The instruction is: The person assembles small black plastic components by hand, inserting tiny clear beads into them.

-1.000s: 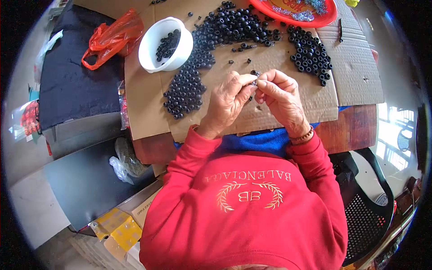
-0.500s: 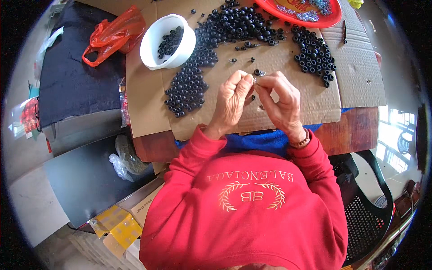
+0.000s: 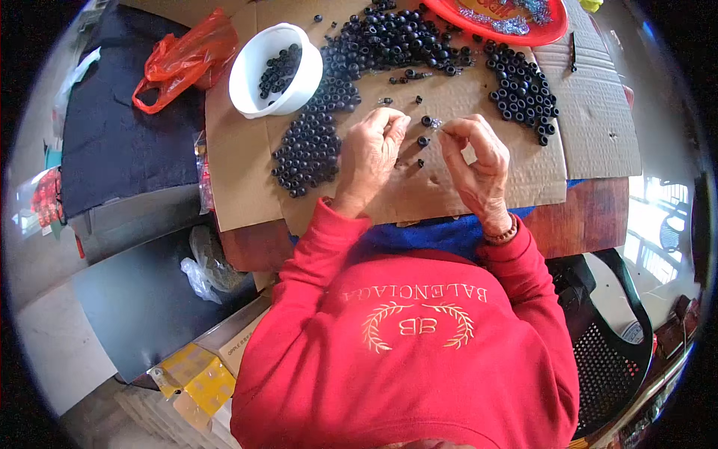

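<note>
My left hand is closed in a pinch above the cardboard. What its thumb and forefinger hold, if anything, is too small to make out. Opposite it, my right hand also pinches, its fingertips beside a small clear, glittery piece. Whatever sits between those fingertips cannot be made out. In the gap between the hands is a black ring-shaped piece; whether it lies on the cardboard or hangs is unclear. Another black ring is just beyond it, touching the glittery piece.
Black pieces form a large pile, a left spread and a right group on the cardboard. More fill part of a white tub. A red tray holds glittery pieces. An orange plastic bag lies left.
My hands have moved apart, the left one leftward and the right one slightly right. The black ring between them has come into view.
</note>
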`<state>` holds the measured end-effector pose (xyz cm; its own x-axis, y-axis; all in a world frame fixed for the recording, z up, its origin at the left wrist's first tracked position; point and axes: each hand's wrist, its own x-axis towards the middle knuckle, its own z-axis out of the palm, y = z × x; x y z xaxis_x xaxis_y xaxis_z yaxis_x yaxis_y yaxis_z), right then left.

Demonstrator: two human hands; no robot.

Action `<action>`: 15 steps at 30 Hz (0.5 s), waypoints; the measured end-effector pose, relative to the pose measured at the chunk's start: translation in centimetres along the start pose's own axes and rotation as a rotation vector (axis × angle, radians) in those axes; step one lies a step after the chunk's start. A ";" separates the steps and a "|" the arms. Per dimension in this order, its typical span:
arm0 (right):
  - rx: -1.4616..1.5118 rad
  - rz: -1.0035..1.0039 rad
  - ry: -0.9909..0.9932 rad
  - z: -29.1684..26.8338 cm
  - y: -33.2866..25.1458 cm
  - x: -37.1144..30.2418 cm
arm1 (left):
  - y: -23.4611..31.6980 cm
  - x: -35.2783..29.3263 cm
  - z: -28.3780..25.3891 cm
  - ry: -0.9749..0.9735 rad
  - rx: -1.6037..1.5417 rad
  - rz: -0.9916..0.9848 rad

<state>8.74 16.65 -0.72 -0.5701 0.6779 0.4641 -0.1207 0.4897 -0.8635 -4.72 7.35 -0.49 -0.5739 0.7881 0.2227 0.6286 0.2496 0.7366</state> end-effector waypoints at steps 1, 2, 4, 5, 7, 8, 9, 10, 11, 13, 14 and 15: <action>-0.015 0.021 0.010 0.0 0.0 0.0 | -0.4 0.0 0.1 -0.019 0.055 0.021; -0.029 0.043 0.021 -0.1 0.1 0.0 | -0.6 -0.1 0.1 -0.037 0.109 0.042; -0.068 0.026 0.027 -0.2 0.2 0.0 | -0.2 0.1 0.0 -0.071 0.180 0.041; -0.104 0.009 0.030 -0.2 0.3 0.0 | -0.1 0.1 0.0 -0.102 0.252 0.036; -0.095 0.027 0.022 -0.2 0.3 0.1 | -0.5 -0.2 -0.2 -0.081 0.101 -0.022; -0.086 0.048 0.013 -0.2 0.3 0.1 | -0.9 -0.4 -0.3 -0.061 -0.051 -0.081; -0.090 0.048 0.014 -0.3 0.4 0.1 | -1.6 -0.5 -1.0 -0.164 -0.145 -0.156; -0.052 0.118 0.006 -0.4 0.4 0.0 | -1.0 -0.6 -1.7 -0.201 -0.338 -0.284; -0.014 0.187 -0.003 -0.4 0.5 0.0 | -0.5 -0.5 -2.5 -0.236 -0.532 -0.413; 0.229 0.345 0.003 -0.2 0.7 -0.2 | -1.2 -1.1 -3.9 -0.295 -0.925 -0.602; 0.476 0.500 0.011 -0.1 0.8 -0.2 | -1.2 -1.7 -4.4 -0.283 -1.021 -0.629; 0.488 0.508 -0.030 -0.4 1.1 -0.1 | -1.4 -2.1 -4.9 -0.276 -1.058 -0.648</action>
<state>8.99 17.32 -1.59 -0.6739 0.7386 -0.0200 -0.1803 -0.1906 -0.9650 -6.96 2.58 1.17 -0.4096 0.8131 -0.4137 -0.5228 0.1625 0.8368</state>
